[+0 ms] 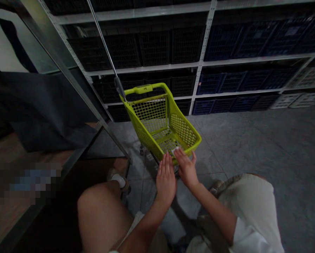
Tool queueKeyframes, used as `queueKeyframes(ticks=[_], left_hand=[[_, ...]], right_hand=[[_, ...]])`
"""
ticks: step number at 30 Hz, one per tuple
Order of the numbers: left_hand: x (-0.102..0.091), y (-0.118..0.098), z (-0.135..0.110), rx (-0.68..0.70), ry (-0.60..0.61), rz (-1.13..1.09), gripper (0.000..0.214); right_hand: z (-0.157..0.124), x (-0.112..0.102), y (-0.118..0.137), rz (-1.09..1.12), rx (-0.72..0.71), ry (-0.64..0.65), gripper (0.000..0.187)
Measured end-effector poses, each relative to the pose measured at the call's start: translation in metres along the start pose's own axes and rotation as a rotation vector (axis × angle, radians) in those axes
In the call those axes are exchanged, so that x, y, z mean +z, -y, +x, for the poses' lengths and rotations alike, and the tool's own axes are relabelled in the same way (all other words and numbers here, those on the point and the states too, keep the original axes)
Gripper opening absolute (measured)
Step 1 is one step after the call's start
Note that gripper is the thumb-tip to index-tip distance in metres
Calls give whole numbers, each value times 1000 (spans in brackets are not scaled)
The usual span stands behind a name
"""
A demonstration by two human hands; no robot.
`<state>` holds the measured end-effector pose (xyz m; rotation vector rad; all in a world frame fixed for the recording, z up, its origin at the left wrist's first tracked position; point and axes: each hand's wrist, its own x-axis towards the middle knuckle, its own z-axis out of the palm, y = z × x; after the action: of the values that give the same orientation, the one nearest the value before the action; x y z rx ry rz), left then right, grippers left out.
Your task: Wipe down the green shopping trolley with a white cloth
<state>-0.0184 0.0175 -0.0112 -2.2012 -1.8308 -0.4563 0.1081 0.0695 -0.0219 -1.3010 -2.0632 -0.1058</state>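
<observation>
Right now, going left to right: a dark grey fabric sheet [44,109] drapes beside a silver metal shelf upright [68,73], and a patch at the far left is too blurred to read. Your bare knee [102,218] sits low in view. A thin steel rod [104,42] with a black tip comes down to the corner of a lime-green plastic mesh shopping trolley [184,130], which stands on the floor just ahead of that knee. Your left hand [166,179] is open, fingers straight and spread, right at the trolley's near rim, with nothing showing in it. Your right hand [186,168] is partly curled, its fingertips [179,154] on a small white scrap [175,150] at that rim; I cannot tell whether you have hold of it. So your 2 hands are together at 1 spot. Behind the trolley, white metal shelving [207,42] holds black plastic crates [154,47], then navy crates [252,40], then white crates [307,100] to the right. Underfoot lies grey stone-look floor tile [252,147], dim with a faint sheen.
</observation>
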Motion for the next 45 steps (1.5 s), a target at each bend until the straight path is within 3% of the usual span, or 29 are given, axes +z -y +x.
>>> queueKeyframes(ticks=[2, 4, 6, 8, 11, 13, 15, 18, 21, 24, 26, 29, 32, 34, 36, 39, 42, 45], left_hand=[[-2, 2, 0, -1, 7, 17, 63], [-5, 3, 0, 6, 13, 25, 64], [-7, 4, -1, 17, 12, 23, 66], [-8, 3, -1, 26, 8, 14, 69], [-6, 1, -1, 28, 7, 3, 70], [-5, 0, -1, 34, 6, -4, 70], [-4, -1, 0, 34, 0, -17, 70], [-2, -2, -1, 17, -9, -37, 71], [1, 0, -2, 1, -19, -30, 69], [2, 2, -3, 1, -28, -22, 71], [0, 4, -4, 12, -28, -23, 74], [-4, 4, -3, 23, -18, -22, 76], [-5, 2, -2, 19, -16, -26, 74], [-4, 0, -1, 21, -21, -31, 74], [-2, -1, -1, 21, -22, -31, 74], [1, -1, -2, 12, -21, -24, 74], [2, 0, -2, -4, -35, -9, 72], [1, 2, -2, 4, -36, 15, 68]], right_hand=[[-1, 1, 18, 61, -71, 53, 70], [1, -3, 10, 92, -179, 107, 73], [5, -11, -21, 86, -329, 165, 79], [10, -21, -64, 46, -392, 182, 81], [15, -30, -122, -45, -247, 92, 76], [16, -28, -139, -74, -94, -4, 71], [13, -20, -130, -75, 51, -91, 67], [4, -4, -77, -42, 134, -137, 67], [-3, 6, -13, 66, -24, -20, 73], [-3, 2, 10, 130, -163, 89, 76], [1, -7, -8, 119, -276, 150, 78], [10, -24, -71, 42, -386, 188, 79], [17, -36, -135, -91, -254, 67, 78], [18, -37, -153, -160, -152, 0, 75], [15, -31, -143, -182, -62, -46, 71], [5, -14, -86, -129, 29, -103, 67], [-4, -1, -19, 3, -77, -30, 68], [-6, -3, 10, 69, -180, 67, 68]])
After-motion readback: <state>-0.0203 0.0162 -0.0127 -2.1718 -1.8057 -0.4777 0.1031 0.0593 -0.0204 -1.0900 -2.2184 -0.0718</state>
